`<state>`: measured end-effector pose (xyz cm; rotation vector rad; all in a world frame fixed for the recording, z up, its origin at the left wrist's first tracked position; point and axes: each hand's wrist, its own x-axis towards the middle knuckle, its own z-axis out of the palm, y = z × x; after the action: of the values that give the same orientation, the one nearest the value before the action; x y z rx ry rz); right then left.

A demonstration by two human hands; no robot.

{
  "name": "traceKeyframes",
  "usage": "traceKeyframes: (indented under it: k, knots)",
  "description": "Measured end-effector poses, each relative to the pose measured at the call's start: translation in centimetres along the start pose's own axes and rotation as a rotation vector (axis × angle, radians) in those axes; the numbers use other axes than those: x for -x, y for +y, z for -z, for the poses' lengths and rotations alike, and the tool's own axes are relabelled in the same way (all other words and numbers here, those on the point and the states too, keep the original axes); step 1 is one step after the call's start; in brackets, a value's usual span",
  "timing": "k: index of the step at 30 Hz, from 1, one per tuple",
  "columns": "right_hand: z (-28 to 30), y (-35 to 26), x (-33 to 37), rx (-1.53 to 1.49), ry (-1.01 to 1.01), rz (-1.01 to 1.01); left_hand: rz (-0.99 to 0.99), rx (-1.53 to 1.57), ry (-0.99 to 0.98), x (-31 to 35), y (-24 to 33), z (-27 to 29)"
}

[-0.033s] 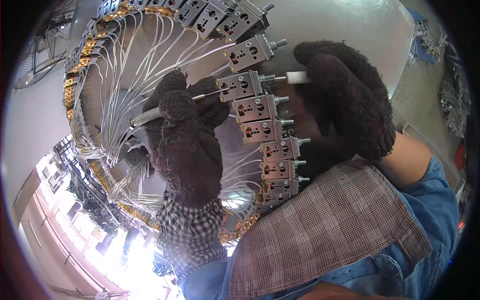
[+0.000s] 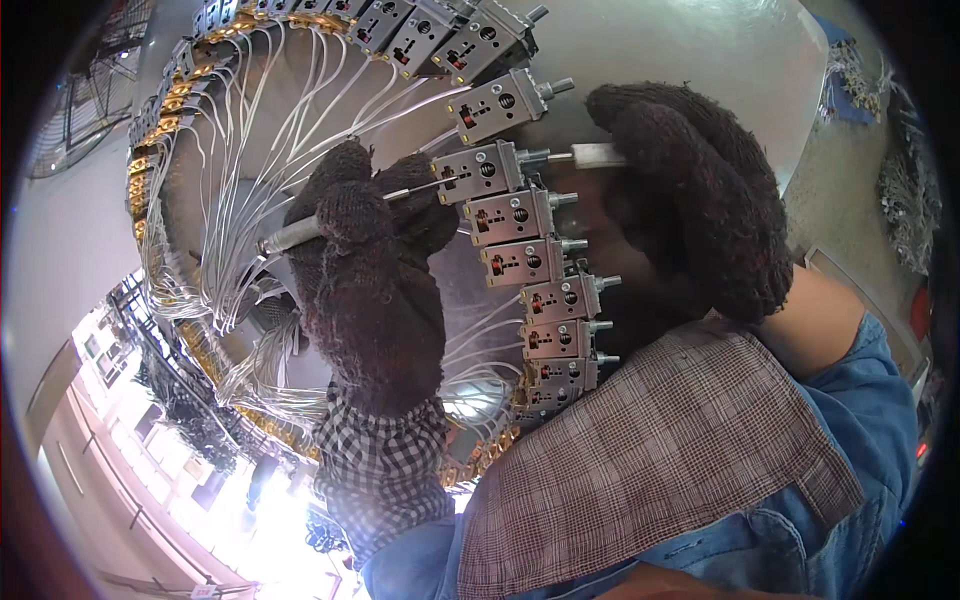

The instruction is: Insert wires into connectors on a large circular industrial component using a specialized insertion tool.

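My left hand (image 2: 370, 290), in a dark knitted glove, grips a thin pen-shaped metal tool (image 2: 292, 236). Its needle-like tip reaches the slotted face of a small metal control box (image 2: 482, 172) with a threaded shaft. From the other side, my right hand (image 2: 705, 200), gloved alike, is closed on a small screwdriver-like tool with a white handle (image 2: 597, 155). The thin blade of that tool meets the end of the box's shaft. The right fingertips are partly hidden behind the glove. Similar boxes (image 2: 518, 262) sit directly below this one, shafts pointing right.
Several more boxes (image 2: 495, 105) continue the ring above and round to the left. Silvery wires or thin tubes (image 2: 235, 200) run from them into a bundle inside the ring. A shiny metal tabletop (image 2: 720, 45) lies beneath. Bundles of wire-like parts (image 2: 905, 180) stand at the far right.
My right hand has rolled slightly, turning the white-handled tool, and more of the handle's flat side shows. The left hand and the boxes hold still.
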<state>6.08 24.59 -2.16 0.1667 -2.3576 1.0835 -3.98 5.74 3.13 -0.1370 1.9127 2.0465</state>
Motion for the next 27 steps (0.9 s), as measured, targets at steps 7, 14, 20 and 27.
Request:
traceKeyframes:
  k: [7, 14, 20, 27]
  knots:
    - [0.3, 0.3, 0.1, -0.003, -0.039, 0.045, -0.010, -0.085, 0.013, 0.1, -0.1, 0.1]
    - [0.8, 0.2, 0.2, -0.129, -0.224, -0.229, -0.002, 0.039, -0.044, -0.1, -0.4, 0.3]
    - [0.2, 0.0, 0.4, -0.292, -0.187, -0.313, 0.010, 0.020, -0.043, -0.1, -0.1, 0.1]
    - [-0.2, -0.5, 0.8, -0.580, -0.098, -0.624, 0.005, 0.083, -0.107, -0.3, -0.3, 0.3]
